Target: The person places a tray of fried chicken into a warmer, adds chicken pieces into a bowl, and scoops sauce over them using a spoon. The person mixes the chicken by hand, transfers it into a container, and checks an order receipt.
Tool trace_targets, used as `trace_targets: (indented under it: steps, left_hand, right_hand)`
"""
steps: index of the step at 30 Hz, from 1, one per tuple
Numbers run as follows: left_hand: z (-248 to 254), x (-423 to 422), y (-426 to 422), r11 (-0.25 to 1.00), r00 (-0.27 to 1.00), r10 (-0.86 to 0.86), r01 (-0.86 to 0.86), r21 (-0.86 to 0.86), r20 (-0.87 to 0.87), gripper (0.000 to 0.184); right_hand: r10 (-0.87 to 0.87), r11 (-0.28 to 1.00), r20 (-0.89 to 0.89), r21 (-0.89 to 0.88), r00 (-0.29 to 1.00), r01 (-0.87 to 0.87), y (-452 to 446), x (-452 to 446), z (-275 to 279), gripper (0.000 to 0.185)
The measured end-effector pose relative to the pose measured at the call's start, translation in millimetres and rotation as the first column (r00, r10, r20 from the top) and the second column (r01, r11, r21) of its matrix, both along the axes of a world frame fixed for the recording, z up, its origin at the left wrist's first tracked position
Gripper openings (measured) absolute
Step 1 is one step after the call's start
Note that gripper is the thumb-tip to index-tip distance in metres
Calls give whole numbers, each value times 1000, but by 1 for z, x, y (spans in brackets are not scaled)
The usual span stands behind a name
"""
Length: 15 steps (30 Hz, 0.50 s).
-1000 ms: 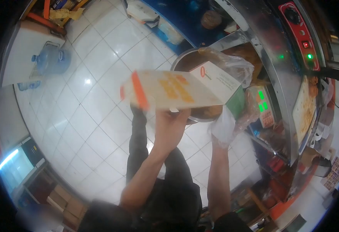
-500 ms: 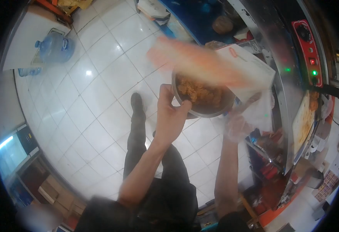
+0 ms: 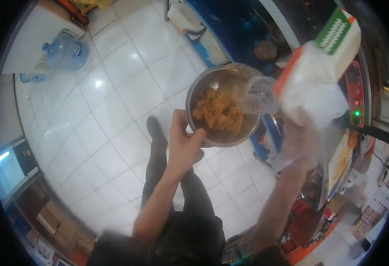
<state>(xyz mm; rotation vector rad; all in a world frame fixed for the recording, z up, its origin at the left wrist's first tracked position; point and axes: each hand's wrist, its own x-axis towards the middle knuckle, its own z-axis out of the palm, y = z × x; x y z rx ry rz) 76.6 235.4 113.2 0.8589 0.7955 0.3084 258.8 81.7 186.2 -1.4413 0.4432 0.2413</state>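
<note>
Your carton point(image 3: 327, 60) has swung off the bowl point(image 3: 199, 86), right grip point(image 3: 300, 135) clutching it. Left grip point(image 3: 183, 144) pinches the rim point(image 3: 230, 145): best hold, likely slippery.

A glossy white floor point(image 3: 92, 128) of square tiles with thin dark seams spreads from seven o'clock round to twelve; a dark shoe point(image 3: 155, 128) rests on it toward nine. At one o'clock runs a deep-blue table point(image 3: 227, 26). A brown rounded lump point(image 3: 265, 51), too blurred to identify, lies on it; a whitish box-like package point(image 3: 186, 18) sits at its edge toward twelve.
</note>
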Motion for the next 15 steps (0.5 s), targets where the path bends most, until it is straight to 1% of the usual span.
trace_targets:
  steps: [2,3,4,5,6,8,9,11,12,13,14,15]
  left_hand:
    - [-1,-7,20,1000,1000,-11,11,11,-12,30]
    - [-2,-10,30,999,999,-27,28,18,-21,30]
    - [-3,-13,39,1000,1000,-22,23,17,-20,30]
    - [-4,-14,48,999,1000,4,-3,43,-11,32]
    - [-5,-16,58,997,1000,30,-30,70,0,35]
    - [-9,-25,81,997,999,53,-53,56,0,34]
    - [-10,-29,94,997,998,66,-66,38,-7,34]
    - [-7,-37,121,998,998,59,-59,9,-10,35]
    - [-6,-41,134,999,997,49,-49,0,-56,35]
    - [-7,-43,149,999,994,40,-41,-7,-101,35]
    - [-12,-46,159,998,995,67,-66,14,-74,36]
    - [-14,-49,172,998,995,70,-69,14,-71,36]
  right_hand:
    - [213,976,199,-9,957,-216,17,35,26,53]
    - [212,975,236,-113,948,-190,35,46,46,52]
    - [305,948,298,-187,905,-258,46,63,58,48]
    - [369,897,192,-329,909,-295,44,86,67,45]
    - [342,894,95,-339,935,-292,7,153,48,40]
    - [331,839,14,-462,944,-287,-4,204,48,40]
    - [333,838,22,-466,943,-285,-7,219,49,40]
    - [387,727,-15,-611,922,-315,-7,238,54,46]
    - [390,725,-9,-614,921,-313,-11,246,54,46]
    - [357,722,12,-638,934,-268,-12,253,52,51]
    - [325,718,33,-659,945,-224,-5,253,52,55]
    - [327,718,35,-659,944,-224,2,254,52,55]
